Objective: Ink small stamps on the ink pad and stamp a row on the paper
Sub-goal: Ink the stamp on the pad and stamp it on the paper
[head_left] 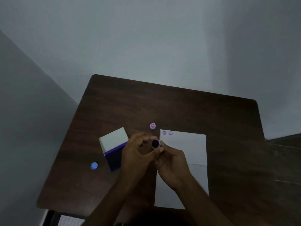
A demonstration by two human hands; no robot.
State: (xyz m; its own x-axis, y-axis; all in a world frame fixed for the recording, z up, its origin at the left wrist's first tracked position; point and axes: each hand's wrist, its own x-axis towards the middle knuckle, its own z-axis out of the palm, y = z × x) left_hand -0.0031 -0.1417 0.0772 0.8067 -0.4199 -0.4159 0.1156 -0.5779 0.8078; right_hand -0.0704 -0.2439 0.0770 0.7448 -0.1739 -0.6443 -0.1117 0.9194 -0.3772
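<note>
A: Where is the stamp [155,143]?

B: Between both hands, above the tabletop [179,108] beside the paper's [192,149] left edge, inked face turned up. The left hand [135,154] and right hand [172,162] each pinch it with their fingertips.

A: How will it handle?

B: Probably light, hard plastic. Grip the sides only; the wet face would smudge. The ink pad [114,158] lies open at left, and two prints [167,133] mark the paper's far edge.

Both hands hide part of the ink pad [114,158]; the stamped faces [167,133] look too small to read.
</note>
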